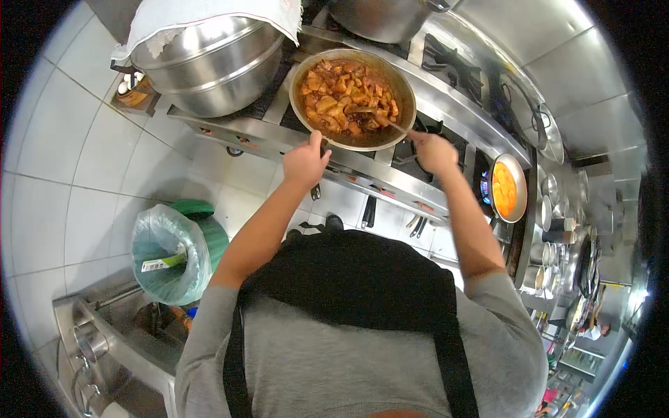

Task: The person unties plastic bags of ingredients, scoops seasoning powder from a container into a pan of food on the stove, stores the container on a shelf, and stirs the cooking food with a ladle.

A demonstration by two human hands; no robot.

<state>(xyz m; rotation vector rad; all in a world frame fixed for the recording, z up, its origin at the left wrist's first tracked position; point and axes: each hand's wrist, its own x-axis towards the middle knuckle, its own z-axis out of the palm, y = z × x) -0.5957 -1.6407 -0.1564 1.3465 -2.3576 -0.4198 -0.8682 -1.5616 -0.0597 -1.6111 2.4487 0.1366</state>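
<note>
A wide metal pan [362, 147] sits on the stove, holding chunks of food in brown-orange sauce [334, 90]. My left hand [305, 164] is closed around the pan's short dark handle at its near edge. In my right hand [435, 151] is the handle of a stirring spoon [362, 110]. Its brownish head lies partly in the chunks, near the pan's right side, and sauce hides some of it.
A large steel bowl [216, 70] under a white cloth [209, 15] stands left of the pan. A frying pan [519, 198] with orange pieces is on a lit burner at right. A big pot [380, 19] stands behind. A lined green bin [164, 244] is on the floor.
</note>
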